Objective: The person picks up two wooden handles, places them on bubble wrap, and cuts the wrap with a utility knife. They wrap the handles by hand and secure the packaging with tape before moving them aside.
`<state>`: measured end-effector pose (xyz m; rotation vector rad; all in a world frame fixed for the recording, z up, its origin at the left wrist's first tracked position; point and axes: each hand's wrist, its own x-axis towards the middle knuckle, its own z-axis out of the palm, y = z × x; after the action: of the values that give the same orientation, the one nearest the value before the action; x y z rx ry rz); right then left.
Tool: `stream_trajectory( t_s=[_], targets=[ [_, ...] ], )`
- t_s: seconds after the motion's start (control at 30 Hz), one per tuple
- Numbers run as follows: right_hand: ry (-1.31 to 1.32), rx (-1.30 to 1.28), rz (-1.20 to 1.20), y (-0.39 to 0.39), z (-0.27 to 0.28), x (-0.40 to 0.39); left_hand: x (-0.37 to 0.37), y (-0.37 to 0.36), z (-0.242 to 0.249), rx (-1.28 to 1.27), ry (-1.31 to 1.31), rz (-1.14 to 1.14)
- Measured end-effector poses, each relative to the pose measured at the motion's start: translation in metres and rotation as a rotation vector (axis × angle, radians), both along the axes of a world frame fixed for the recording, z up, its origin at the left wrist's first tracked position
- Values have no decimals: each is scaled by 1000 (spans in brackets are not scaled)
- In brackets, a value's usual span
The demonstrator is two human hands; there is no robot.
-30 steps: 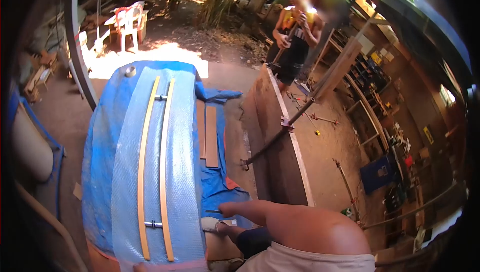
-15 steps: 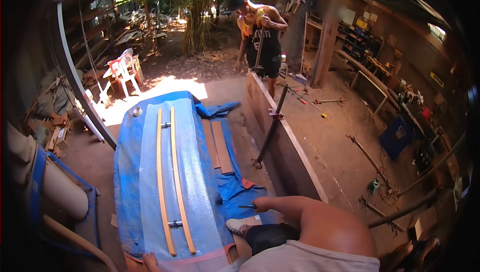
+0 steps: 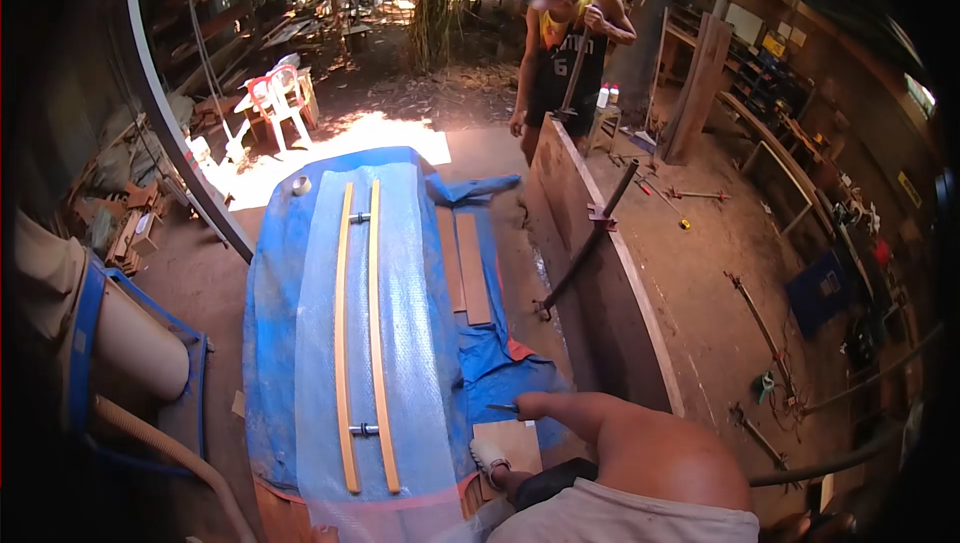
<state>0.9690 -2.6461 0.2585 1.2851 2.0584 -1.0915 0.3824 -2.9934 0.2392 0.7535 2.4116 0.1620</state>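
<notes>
My right hand [image 3: 532,405] is closed round a thin dark tool [image 3: 503,407], its tip pointing left over the blue tarp [image 3: 270,343]. Only a small part of my left hand [image 3: 323,534] shows at the bottom edge, by the near end of the clear bubble wrap [image 3: 420,343]; its fingers are mostly out of frame. The wrap lies over the tarp-covered surface. Two long, slightly curved wooden strips [image 3: 343,343] rest side by side on it, joined by metal spacers [image 3: 363,430]. A roll of tape [image 3: 301,185] is at the far left corner.
Beyond a tall wooden panel [image 3: 600,273] with a bar clamp [image 3: 600,228], another person [image 3: 570,53] stands holding a long tool. Flat boards [image 3: 472,268] lie on the tarp between. Clamps [image 3: 760,323] are on the right floor, a ribbed hose [image 3: 170,453] at left.
The view has shifted, so the scene sits further right and lower at the far end. My left hand is now nearly out of frame. The right hand still holds the thin tool.
</notes>
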Motion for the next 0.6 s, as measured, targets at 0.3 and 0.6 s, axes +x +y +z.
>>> stream_trajectory(
  t_s=[0.3, 0.6],
  targets=[
    [190, -80, -253, -50, 32, -13, 15, -34, 6, -48, -4, -86],
    [176, -88, -201, -120, 44, -27, 53, -27, 79, -57, -53, 54]
  ],
)
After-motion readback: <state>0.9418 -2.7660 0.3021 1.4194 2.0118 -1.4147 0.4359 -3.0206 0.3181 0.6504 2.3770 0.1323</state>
